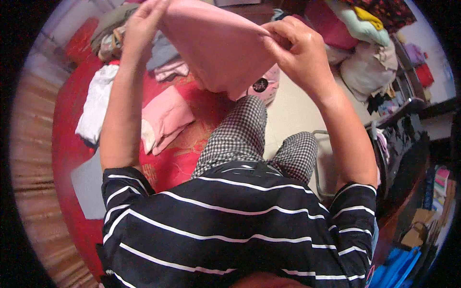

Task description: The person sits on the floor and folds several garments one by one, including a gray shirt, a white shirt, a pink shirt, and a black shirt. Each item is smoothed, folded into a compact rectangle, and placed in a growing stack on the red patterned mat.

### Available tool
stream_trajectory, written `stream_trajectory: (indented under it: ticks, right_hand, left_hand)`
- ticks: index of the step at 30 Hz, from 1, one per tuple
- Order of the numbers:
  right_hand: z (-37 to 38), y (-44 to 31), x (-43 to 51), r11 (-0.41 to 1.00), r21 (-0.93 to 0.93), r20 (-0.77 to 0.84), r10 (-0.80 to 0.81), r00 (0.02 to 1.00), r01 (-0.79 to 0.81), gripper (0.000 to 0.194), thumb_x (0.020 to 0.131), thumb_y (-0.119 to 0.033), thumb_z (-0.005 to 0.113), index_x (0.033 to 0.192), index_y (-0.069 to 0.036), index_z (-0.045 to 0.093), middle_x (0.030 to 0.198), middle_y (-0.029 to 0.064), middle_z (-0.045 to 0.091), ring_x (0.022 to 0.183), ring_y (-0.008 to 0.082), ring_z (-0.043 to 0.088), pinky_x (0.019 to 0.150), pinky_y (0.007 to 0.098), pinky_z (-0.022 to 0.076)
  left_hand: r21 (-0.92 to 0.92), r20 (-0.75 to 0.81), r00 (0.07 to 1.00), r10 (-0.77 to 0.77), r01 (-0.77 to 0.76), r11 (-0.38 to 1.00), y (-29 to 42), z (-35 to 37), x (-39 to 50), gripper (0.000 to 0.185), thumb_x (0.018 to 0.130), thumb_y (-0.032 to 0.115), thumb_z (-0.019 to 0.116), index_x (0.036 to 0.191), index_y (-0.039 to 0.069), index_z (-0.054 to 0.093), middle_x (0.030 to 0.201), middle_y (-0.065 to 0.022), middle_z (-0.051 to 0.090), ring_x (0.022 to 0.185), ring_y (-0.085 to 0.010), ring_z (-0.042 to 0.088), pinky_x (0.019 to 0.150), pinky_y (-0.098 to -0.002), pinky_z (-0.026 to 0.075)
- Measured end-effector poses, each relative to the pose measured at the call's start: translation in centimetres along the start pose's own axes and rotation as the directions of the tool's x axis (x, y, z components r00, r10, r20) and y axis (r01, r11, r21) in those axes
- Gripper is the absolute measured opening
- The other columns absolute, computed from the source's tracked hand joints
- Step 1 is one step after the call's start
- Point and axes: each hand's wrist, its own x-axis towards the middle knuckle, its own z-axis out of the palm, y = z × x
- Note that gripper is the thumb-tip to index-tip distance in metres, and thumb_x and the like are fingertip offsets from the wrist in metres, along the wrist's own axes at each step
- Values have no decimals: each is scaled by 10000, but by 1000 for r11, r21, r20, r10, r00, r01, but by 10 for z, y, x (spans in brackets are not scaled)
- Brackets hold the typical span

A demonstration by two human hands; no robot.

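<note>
A pink piece of cloth [223,46], probably a garment, hangs stretched between my two hands above my knees. My left hand [146,21] grips its upper left corner near the picture's top rim. At the upper right edge, my right hand [295,45] pinches the fabric between thumb and fingers. Below and left of it lies a folded pink garment [169,115] with a pale patch, on a red patterned bedspread [173,163]. Another pink item with a dark round print [261,85] shows partly behind the held cloth.
White folded clothing [95,104] and a grey flat piece [88,187] rest on the bedspread's left side. Folded grey-blue clothes [162,52] sit farther back. At right are a stuffed whitish bag [371,68], a dark chair-like item [399,151] and blue bags [396,268].
</note>
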Motion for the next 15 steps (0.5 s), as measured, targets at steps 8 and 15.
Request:
stream_trajectory:
  ticks: [8, 15]
  right_hand:
    - [31, -64, -3, 662, 685, 211, 222, 952, -306, 145, 861, -149, 698, 893, -9, 671, 920, 29, 634, 743, 87, 555, 700, 244, 459]
    - [82, -18, -116, 294, 592, 521, 571, 635, -750, 187, 947, -204, 615, 1066, -59, 615, 864, -51, 607, 714, 29, 505, 634, 198, 387]
  left_hand:
    - [409, 114, 922, 371, -384, 828, 79, 14, 19, 239, 941, 223, 625, 1062, 22, 673, 1008, -47, 674, 942, -125, 590, 855, -277, 478]
    - [741, 327, 902, 283, -431, 515, -108, 74, -44, 344, 926, 249, 586, 1181, 21, 620, 1009, -108, 676, 943, -279, 637, 868, -383, 494]
